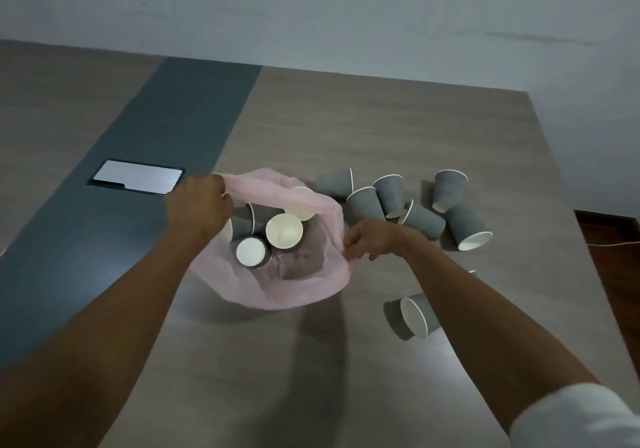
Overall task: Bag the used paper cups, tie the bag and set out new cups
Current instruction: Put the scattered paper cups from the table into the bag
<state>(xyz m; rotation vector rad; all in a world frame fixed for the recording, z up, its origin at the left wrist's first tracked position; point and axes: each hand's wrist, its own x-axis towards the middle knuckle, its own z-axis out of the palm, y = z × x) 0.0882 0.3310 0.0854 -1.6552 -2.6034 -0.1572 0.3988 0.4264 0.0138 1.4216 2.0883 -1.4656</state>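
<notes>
A person stands over a wood-grain worktop [381, 129] and holds a thin pink bag [304, 288] open between two bare hands. The left hand [197, 205] grips the far-left part of the bag's rim with curled fingers and lifts it, while the right hand [367, 240] pinches the rim on the right side; pulled apart like this, the mouth stays wide, probably so that more cups can go in. Several grey paper cups [284, 231] with white insides already lie in the bag, some on their sides. Just right of the bag a cluster of cups [412, 205] lies tipped over on the worktop, some touching each other, and one more cup [412, 316] lies alone nearer the person, beside the right forearm. So the bagging looks only partly done, and the bag is not yet tied. A dark strip [166, 143] runs along the worktop on the left, with a silver plate [138, 177] set into it. No fresh cups are set out.
</notes>
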